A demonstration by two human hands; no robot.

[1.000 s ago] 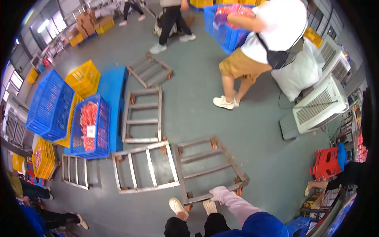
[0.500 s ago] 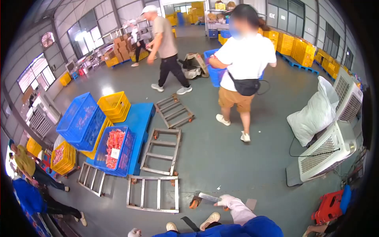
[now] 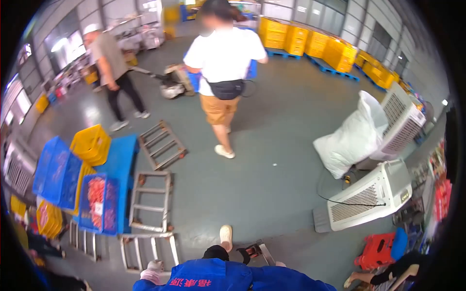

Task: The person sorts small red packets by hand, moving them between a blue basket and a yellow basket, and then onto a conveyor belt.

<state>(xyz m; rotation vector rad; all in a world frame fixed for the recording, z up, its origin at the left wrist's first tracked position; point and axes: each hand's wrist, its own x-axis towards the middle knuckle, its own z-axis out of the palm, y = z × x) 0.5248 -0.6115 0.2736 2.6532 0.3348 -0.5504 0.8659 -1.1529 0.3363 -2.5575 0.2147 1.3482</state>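
Observation:
My right hand (image 3: 280,264), in a pale glove, shows only in part past the blue sleeve. It is at the end of a metal-framed dolly (image 3: 265,253) with orange wheels, which hangs tilted beside my leg; the fingers are mostly hidden, but the grip appears closed on the frame. My left hand (image 3: 155,266), also gloved and with a pink cuff, is low on the left, loosely closed with nothing visible in it. Beneath it in view lies a metal dolly frame (image 3: 127,253) on the floor; I see no grip on it.
More dolly frames (image 3: 151,201) lie beside a blue pallet (image 3: 119,157) bearing blue and yellow crates. A person in a white shirt (image 3: 225,56) walks ahead; another (image 3: 109,56) is on the left. Right are a white sack (image 3: 352,136), air coolers (image 3: 371,196) and a red stool (image 3: 376,250).
My view has swung right and I have stepped forward. The dolly in my right hand has come in close to my body. The white-shirted person has moved farther away.

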